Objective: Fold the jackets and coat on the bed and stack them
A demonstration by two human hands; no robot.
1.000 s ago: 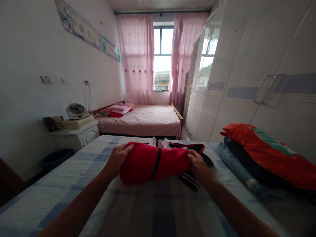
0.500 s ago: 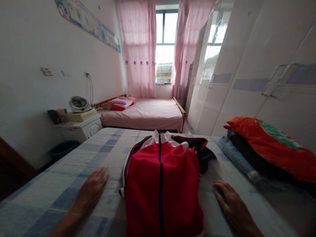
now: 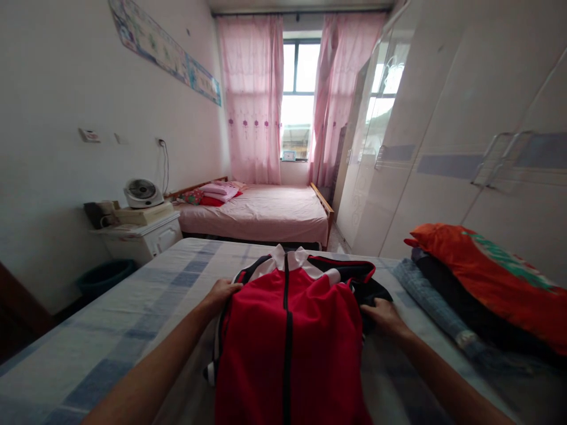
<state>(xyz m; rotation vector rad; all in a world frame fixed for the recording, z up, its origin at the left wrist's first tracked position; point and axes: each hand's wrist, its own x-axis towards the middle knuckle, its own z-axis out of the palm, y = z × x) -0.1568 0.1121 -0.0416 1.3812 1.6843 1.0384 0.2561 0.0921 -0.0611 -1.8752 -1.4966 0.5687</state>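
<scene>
Head view: left hand point(image 3: 225, 295) and right hand point(image 3: 381, 314) grasp a red jacket point(image 3: 254, 336) by its sides, the grip partly hidden; its bottom is cut off.

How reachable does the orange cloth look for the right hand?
Likely yes: the orange cloth lies uncovered atop the clothes pile, to the right of the right hand. That hand seems to hold the red jacket, though, so its grip would need freeing first.
</scene>
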